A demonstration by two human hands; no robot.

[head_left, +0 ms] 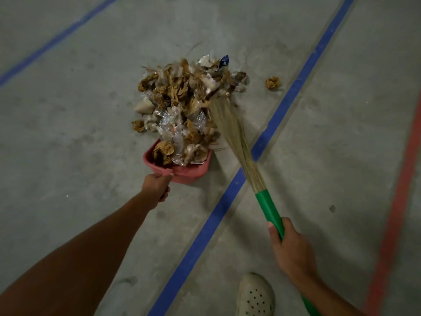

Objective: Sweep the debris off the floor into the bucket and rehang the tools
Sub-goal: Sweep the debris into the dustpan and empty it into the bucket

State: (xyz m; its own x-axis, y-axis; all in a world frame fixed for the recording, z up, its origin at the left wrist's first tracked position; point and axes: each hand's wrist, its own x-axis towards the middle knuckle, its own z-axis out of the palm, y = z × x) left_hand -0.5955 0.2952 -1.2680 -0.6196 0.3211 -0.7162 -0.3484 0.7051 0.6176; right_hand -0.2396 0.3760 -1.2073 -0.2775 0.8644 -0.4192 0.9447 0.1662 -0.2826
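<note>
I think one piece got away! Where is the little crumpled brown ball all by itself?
In the head view, the stray brown ball lies right of the debris pile, apart from it, and just left of the blue line.

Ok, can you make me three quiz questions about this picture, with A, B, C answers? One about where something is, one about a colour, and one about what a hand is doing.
1. Where is the loose paper ball?
A. Right of the pile, near a blue line
B. Under the shoe
C. On the red line

2. What colour is the broom handle?
A. Red
B. Green
C. Yellow

3. What is the left hand doing?
A. Hanging empty
B. Picking up paper
C. Holding the dustpan

Answers:
1 A: it lies alone between the pile and the blue line.
2 B: the handle is bright green below the straw.
3 C: its fingers curl round the back of the dustpan.
</note>
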